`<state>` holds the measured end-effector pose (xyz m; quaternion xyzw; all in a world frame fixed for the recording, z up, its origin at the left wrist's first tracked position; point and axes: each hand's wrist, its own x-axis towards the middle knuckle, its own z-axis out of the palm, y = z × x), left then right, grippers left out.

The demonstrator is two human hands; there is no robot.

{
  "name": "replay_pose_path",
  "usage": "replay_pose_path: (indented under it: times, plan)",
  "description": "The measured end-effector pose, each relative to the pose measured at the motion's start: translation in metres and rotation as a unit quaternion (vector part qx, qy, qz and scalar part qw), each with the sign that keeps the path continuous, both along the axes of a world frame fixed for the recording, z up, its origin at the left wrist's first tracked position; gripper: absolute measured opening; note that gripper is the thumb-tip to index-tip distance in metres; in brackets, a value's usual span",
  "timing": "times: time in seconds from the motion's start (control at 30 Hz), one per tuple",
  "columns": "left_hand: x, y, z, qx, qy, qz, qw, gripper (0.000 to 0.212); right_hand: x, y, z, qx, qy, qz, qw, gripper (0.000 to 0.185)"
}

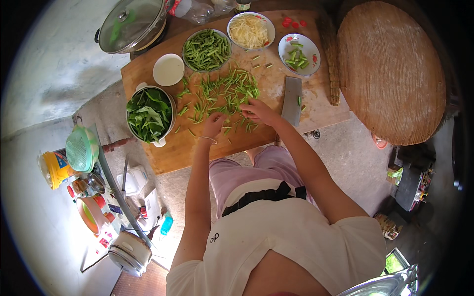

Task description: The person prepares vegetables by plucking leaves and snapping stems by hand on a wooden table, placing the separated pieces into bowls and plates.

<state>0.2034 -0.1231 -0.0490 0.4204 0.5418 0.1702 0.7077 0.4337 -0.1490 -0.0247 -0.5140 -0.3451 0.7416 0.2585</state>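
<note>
Cut green vegetable stems (240,83) lie scattered over the middle of a wooden tabletop (174,157). My left hand (214,125) is at the near edge of this spread, its fingers curled; whether a piece is inside them is hidden. Just right of it, my right hand (257,111) reaches into the stems with bent fingers, and I cannot tell if it grips any. A cleaver (292,100) lies flat to the right of my right hand, a green bit stuck to its blade. Left of my left hand stands a white pot (171,124) filled with green leaves (150,113).
Beyond the stems are a white bowl (168,69), a bowl of cut green pieces (206,50), a bowl of pale shreds (249,30) and a floral plate (284,45) with few stems. A lidded pan (129,26) stands far left. A round wooden board (392,74) is at right.
</note>
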Motion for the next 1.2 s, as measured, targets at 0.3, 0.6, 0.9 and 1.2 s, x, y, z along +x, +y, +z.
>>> replay_pose_path:
  times: [0.3, 0.6, 0.9, 1.2]
  plan:
    - [0.019, 0.023, 0.04, -0.111, -0.232, 0.064, 0.964, 0.011, 0.007, -0.008, 0.023, -0.02, 0.204, -0.149, 0.967, 0.023]
    - [0.012, 0.045, 0.013, 0.296, 0.152, -0.072, 0.94, 0.028, 0.015, -0.012, 0.015, -0.025, 0.223, -0.168, 0.96, 0.032]
    - [0.039, 0.049, 0.066, 0.485, 0.433, -0.228, 0.725, 0.025, 0.044, -0.031, 0.009, -0.028, 0.084, -0.19, 0.978, 0.03]
    - [0.134, 0.075, 0.063, 0.082, 0.079, -0.092, 0.989, 0.029, 0.097, -0.014, 0.037, -0.029, 0.154, -0.404, 0.901, 0.012]
